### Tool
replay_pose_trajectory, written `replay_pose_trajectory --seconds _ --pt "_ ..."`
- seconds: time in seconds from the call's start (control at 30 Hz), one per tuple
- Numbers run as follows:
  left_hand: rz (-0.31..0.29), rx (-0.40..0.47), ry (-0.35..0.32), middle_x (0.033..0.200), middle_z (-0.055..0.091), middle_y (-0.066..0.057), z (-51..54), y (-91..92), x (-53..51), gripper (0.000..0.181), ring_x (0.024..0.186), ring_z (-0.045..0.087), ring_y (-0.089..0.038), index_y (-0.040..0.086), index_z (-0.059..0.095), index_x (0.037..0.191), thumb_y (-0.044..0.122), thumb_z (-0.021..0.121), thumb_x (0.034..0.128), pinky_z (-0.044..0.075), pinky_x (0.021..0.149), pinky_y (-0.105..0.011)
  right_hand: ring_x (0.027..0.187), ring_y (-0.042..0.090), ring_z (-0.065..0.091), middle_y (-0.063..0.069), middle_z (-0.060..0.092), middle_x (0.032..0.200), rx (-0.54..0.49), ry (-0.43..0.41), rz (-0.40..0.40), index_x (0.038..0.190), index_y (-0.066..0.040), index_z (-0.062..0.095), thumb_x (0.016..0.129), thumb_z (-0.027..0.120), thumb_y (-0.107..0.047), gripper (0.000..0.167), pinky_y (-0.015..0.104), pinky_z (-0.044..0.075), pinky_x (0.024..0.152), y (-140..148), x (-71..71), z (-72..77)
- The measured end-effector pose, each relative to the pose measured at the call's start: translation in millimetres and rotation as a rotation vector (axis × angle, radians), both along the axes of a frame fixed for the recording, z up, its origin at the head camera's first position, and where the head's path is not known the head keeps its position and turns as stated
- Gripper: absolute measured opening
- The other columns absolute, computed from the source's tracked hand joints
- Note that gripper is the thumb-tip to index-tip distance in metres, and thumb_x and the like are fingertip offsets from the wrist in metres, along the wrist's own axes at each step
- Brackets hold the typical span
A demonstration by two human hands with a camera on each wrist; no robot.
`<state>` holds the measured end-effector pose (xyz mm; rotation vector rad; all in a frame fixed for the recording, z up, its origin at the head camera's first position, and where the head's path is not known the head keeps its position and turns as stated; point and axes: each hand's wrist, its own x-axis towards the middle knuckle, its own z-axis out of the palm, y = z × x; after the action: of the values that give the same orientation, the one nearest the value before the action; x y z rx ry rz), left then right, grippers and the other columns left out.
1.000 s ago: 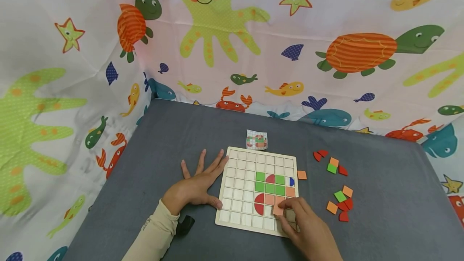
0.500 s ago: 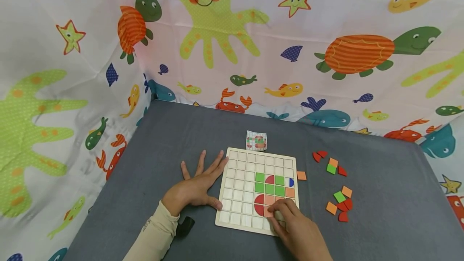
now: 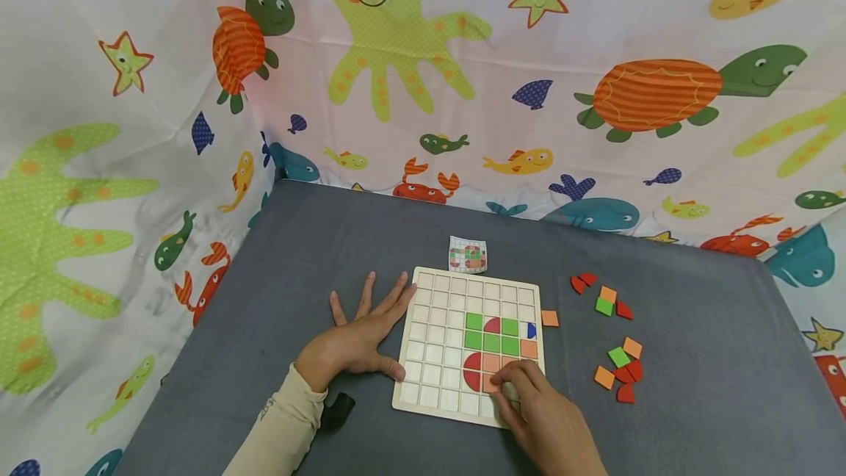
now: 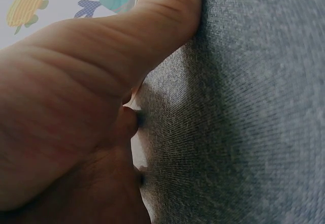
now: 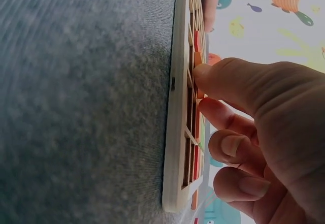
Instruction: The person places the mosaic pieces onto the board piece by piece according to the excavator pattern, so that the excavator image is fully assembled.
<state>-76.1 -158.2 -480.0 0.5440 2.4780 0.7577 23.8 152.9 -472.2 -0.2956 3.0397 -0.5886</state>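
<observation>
A wooden grid board [image 3: 429, 355] lies on the table, partly filled with green, red and orange tiles. Between thumb and index finger, my right hand [image 3: 548, 417] pinches an orange square tile [image 3: 487, 385]. That tile is at a cell beside a red half-round shape [image 3: 472, 372]; in the right wrist view the orange tile [image 5: 197, 59] shows at the fingertips. My left hand [image 3: 353, 344] is spread flat, its thumb and fingertips touching the board's left edge. The right fingers hide several lower-right cells.
A small printed pattern card [image 3: 468, 255] lies behind the board. One orange tile [image 3: 550, 318] sits by its right edge. Farther right are two loose groups of red, green and orange pieces [image 3: 620, 356]. A black object [image 3: 338, 411] is under the left wrist. A patterned curtain borders the table.
My right hand has moved left across the board with the orange tile, which has come down at the cell beside the red shape. The left hand has stayed put.
</observation>
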Motion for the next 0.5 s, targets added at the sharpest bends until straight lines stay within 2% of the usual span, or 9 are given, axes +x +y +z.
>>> replay_pose_trajectory --seconds 0.23,0.37,0.5 --pt "0.01 -0.005 0.01 0.177 -0.019 0.014 -11.3 -0.4 -2.1 0.141 0.155 -0.04 -0.034 0.041 -0.004 0.171 0.053 0.092 0.0685 -0.04 0.098 -0.076 0.061 -0.004 0.043 -0.018 0.06 0.112 -0.038 0.029 0.018 0.101 -0.032 0.07 0.092 0.086 -0.03 0.018 0.021 0.043 0.051 0.3 -0.5 -2.3" --pt "0.009 -0.002 0.008 0.177 -0.018 0.013 -8.3 -0.5 -1.9 0.14 0.156 -0.039 -0.035 0.04 -0.004 0.171 0.053 0.092 0.0698 -0.039 0.099 -0.078 0.064 -0.005 0.046 -0.018 0.059 0.112 -0.048 0.03 0.028 0.101 -0.031 0.071 0.092 0.086 -0.029 0.017 0.021 0.045 0.052 0.7 -1.1 -2.9" --pt "0.003 -0.009 0.007 0.179 -0.014 0.008 1.2 0.7 -0.4 0.137 0.157 -0.035 -0.039 0.035 0.0 0.172 0.049 0.092 0.0721 -0.033 0.102 -0.081 0.067 -0.006 0.049 -0.019 0.059 0.112 -0.054 0.009 0.032 0.102 -0.031 0.072 0.093 0.084 -0.029 0.016 0.021 0.047 0.054 1.3 -1.3 -2.8"
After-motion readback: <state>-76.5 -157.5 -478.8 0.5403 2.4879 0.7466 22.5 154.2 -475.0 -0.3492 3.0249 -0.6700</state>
